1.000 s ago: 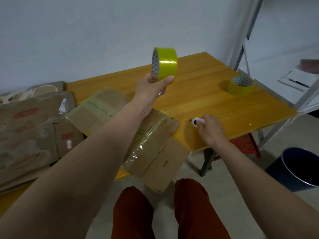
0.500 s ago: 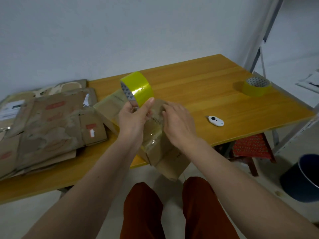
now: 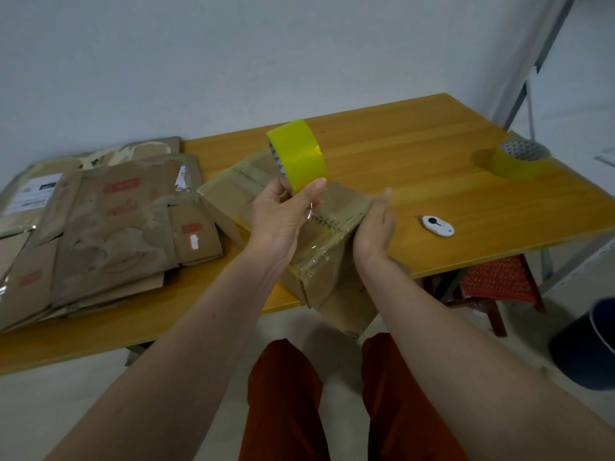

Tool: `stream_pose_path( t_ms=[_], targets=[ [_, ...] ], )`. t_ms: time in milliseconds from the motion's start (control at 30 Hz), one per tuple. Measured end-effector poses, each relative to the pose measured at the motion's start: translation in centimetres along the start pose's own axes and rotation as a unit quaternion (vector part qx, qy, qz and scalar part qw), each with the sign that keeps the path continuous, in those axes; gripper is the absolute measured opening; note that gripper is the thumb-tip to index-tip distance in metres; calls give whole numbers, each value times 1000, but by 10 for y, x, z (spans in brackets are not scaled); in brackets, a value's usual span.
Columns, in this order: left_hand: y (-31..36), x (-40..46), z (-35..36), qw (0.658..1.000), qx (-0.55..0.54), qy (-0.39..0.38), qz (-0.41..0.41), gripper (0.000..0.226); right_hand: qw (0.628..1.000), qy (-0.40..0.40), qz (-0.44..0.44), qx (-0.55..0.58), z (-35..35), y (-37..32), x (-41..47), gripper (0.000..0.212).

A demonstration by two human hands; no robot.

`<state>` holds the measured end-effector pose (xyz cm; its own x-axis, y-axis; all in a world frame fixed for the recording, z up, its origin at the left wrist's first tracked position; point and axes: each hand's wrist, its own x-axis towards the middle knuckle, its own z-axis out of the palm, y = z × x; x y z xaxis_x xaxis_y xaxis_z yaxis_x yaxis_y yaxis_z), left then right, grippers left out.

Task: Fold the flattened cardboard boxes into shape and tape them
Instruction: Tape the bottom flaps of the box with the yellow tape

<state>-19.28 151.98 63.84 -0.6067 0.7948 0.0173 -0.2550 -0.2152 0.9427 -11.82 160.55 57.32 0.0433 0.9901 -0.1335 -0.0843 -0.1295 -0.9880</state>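
Observation:
A partly folded cardboard box (image 3: 332,284) with clear tape on it lies at the table's front edge and overhangs it. My left hand (image 3: 279,217) holds a yellow tape roll (image 3: 299,154) upright just above the box, thumb on the roll's face. A short clear strip hangs from the roll at my thumb. At the box's right edge my right hand (image 3: 374,227) grips the cardboard with its thumb raised; its fingers are hidden behind the box.
Several flattened cardboard boxes (image 3: 109,227) are stacked on the left of the wooden table (image 3: 416,161). A white cutter (image 3: 437,225) lies right of my hands and a second tape roll (image 3: 519,161) sits far right. Below are a red stool (image 3: 499,277) and a dark bin (image 3: 589,347).
My left hand brought the tape roll down to the box. My right hand let go of the white cutter, came to the roll, then shifted to the box's right edge.

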Motion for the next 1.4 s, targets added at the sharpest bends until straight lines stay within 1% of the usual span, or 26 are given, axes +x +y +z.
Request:
stream_pose_path(
  t_ms=[33,67,100,200,267,333,400,467,533,633,700,833,933,967,1067,1133,1233,1333,1400],
  targets=[
    [0,0,-1,1000,6,-3,-1,16,1000,3,7,-4,0,5,-1,99],
    [0,0,-1,1000,8,-5,-2,15,1000,3,10,-14,-1,7,-2,101],
    [1,0,-1,1000,7,-5,-1,15,999,-1,4,-31,-2,7,-3,96],
    [2,0,0,1000,-8,-5,-4,16,997,-7,-22,-72,-12,-4,-7,70],
    [2,0,1,1000,-28,-10,-9,15,998,-3,-41,-56,-19,-9,-6,58],
    [2,0,1,999,-42,-14,-12,14,997,22,-68,-17,-18,-20,-6,48],
    [3,1,1,998,-54,-14,-14,14,993,30,-114,3,-7,-35,-10,43],
    [4,1,0,997,-71,-13,-19,14,983,17,-179,-24,8,-42,-19,44],
    [3,1,0,995,-90,-13,-29,15,973,36,-218,-57,17,-37,-25,47],
    [5,4,-1,994,-96,-14,-43,14,980,64,-188,-22,21,-27,-23,42],
    [6,5,-1,994,-95,-13,-47,13,979,70,-191,-11,21,-23,-23,47],
    [6,6,-1,994,-98,-11,-55,12,966,66,-248,-42,17,1,-33,61],
    [6,4,0,993,-103,-9,-59,12,953,24,-283,-109,5,17,-39,60],
    [6,4,0,992,-108,-9,-61,12,949,24,-291,-120,1,16,-39,60],
    [8,5,0,988,-136,-9,-67,11,941,35,-326,-85,1,-1,-47,57],
    [7,6,0,986,-150,-6,-67,11,926,27,-367,-84,9,-9,-58,61],
    [6,5,-1,986,-152,-1,-71,11,886,7,-439,-147,8,7,-66,65],
    [7,6,-3,986,-150,-2,-69,12,838,-24,-506,-204,-4,30,-55,57],
    [7,6,-3,986,-150,-5,-72,12,805,-49,-537,-249,-12,36,-50,52]
  ],
)
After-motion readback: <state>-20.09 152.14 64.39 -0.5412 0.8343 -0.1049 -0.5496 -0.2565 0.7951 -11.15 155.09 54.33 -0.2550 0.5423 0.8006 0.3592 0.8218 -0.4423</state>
